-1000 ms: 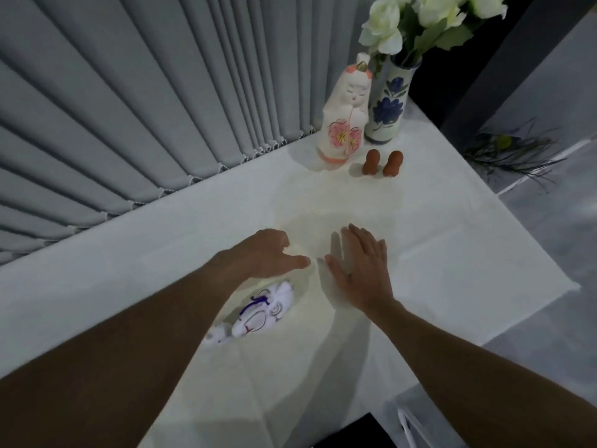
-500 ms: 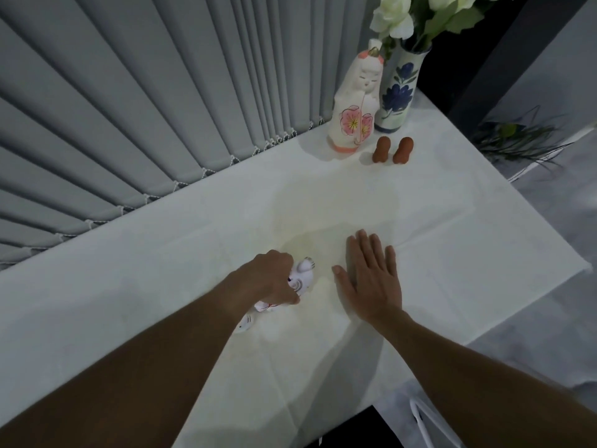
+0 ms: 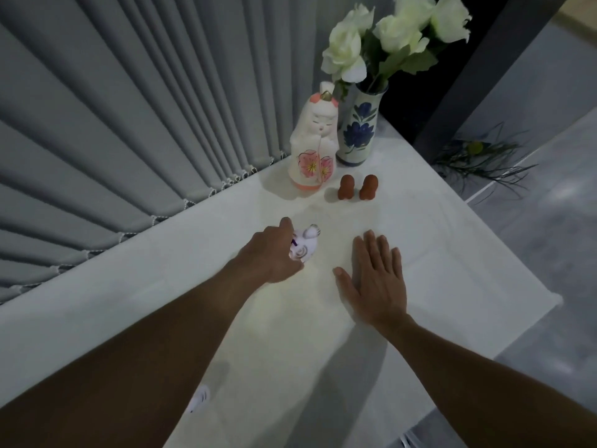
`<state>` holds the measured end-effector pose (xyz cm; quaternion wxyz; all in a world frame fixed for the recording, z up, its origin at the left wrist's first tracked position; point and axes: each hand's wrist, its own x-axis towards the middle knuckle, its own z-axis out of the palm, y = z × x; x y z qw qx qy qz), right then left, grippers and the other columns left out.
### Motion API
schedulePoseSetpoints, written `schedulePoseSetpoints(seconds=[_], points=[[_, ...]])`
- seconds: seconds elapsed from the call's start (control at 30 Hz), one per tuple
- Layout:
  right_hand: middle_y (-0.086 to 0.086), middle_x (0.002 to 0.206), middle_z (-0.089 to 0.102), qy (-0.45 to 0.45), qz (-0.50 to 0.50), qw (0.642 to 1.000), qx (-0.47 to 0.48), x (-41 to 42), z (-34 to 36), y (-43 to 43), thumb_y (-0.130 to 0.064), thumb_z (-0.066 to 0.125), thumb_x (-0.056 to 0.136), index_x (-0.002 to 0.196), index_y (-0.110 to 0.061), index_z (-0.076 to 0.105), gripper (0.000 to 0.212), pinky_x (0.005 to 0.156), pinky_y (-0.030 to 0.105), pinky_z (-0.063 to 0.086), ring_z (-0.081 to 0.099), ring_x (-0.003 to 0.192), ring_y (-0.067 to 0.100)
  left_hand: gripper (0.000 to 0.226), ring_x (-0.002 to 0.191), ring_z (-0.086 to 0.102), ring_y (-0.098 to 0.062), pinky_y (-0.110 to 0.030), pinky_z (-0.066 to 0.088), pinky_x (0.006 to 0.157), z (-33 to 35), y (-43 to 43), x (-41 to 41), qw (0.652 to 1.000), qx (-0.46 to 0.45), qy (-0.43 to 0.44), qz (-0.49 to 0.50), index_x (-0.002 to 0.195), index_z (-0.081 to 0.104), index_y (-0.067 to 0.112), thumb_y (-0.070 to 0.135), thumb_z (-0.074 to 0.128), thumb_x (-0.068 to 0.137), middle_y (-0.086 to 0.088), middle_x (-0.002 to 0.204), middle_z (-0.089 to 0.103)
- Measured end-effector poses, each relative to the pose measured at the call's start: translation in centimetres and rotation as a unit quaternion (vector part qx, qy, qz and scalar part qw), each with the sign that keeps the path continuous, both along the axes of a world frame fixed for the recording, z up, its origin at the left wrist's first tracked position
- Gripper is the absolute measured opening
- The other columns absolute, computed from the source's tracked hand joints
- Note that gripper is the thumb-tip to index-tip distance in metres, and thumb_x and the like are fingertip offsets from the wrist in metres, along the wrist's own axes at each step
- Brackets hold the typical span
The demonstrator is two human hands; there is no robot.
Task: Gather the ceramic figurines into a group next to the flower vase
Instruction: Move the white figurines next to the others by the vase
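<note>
Since 0.5 s back: left hand [image 3: 271, 253] has carried the small white figurine [image 3: 306, 246] further up the bench [image 3: 452, 253] toward the vase; right hand [image 3: 376, 279] roughly where it was.

Nearest: another small white figurine [image 3: 199, 398] pokes out from under the left forearm, well apart from the group, mostly hidden.

Mid-bench: left grip is clenched around the white figurine, fingers wrapped over its near side, the painted swirl and one raised paw showing past the knuckles. Can't tell if it's lifted or sliding on the cloth. Right hand lies flat, palm down, fingers spread loose, holding nothing.

Far end: two brown figurines [image 3: 358, 187] side by side, just in front of the tall doll figurine [image 3: 312, 150], which stands just beside the blue-flowered vase [image 3: 358, 130] with white roses.

Step, my read: transporting the white piece to the group, about halfway there. Next move calls for setting it upright near the brown pair without knocking them, then releasing. The piece under the forearm looks left to fetch. Risk: forearm sweeps it on the way back.
</note>
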<state>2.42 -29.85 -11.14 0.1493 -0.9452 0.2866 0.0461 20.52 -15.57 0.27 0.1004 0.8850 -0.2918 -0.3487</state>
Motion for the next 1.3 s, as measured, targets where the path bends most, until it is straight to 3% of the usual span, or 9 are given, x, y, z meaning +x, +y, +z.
schedulePoseSetpoints(seconds=[0.3,0.53,0.8,1.07,1.3], points=[[0.002,0.173,-0.008,0.027,-0.002,0.999,-0.018,3.1,0.3,-4.2,-0.077,0.01,0.097,0.164,-0.024,0.001,0.086,0.129,0.05,-0.002,-0.013,0.159,0.025,0.058,0.108,0.062,-0.033,-0.039,0.052,0.088,-1.0,-5.9,3.0,0.998,-0.056,-0.034,0.005,0.126,0.056,0.021,0.042,0.079,0.078,-0.007,0.12,0.056],[0.002,0.173,-0.005,0.032,0.001,0.999,-0.012,3.2,0.5,-4.3,-0.076,0.011,0.097,0.164,-0.022,0.005,0.086,0.129,0.053,0.0,-0.011,0.159,0.026,0.076,0.119,0.059,-0.026,-0.04,0.05,0.099,-1.1,-6.4,3.2,0.994,-0.098,-0.026,0.047,0.144,0.045,0.025,0.035,0.082,0.078,-0.002,0.134,0.059],[0.003,0.173,0.001,0.019,-0.003,1.0,-0.012,3.3,0.5,-4.4,-0.076,0.015,0.097,0.163,-0.022,0.012,0.086,0.129,0.054,0.002,-0.006,0.16,0.027,0.076,0.119,0.06,-0.025,-0.039,0.05,0.102,-1.2,-6.7,3.3,0.993,-0.098,-0.014,0.058,0.144,0.046,0.023,0.032,0.083,0.079,-0.002,0.137,0.06],[0.003,0.173,-0.001,0.019,-0.001,1.0,-0.016,3.2,0.4,-4.3,-0.076,0.016,0.097,0.164,-0.022,0.01,0.086,0.129,0.053,0.003,-0.007,0.159,0.027,0.077,0.118,0.061,-0.024,-0.039,0.052,0.102,-1.3,-6.4,3.4,0.993,-0.101,-0.013,0.059,0.144,0.047,0.024,0.034,0.085,0.077,-0.001,0.137,0.062],[0.005,0.173,-0.008,0.027,0.012,0.999,-0.012,3.2,0.2,-4.1,-0.074,0.012,0.098,0.164,-0.018,0.0,0.087,0.129,0.05,-0.001,-0.014,0.158,0.028,0.088,0.122,0.056,-0.023,-0.028,0.042,0.088,-0.5,-4.0,2.8,0.993,-0.092,-0.036,0.071,0.144,0.041,0.022,0.044,0.086,0.071,-0.001,0.14,0.052]])
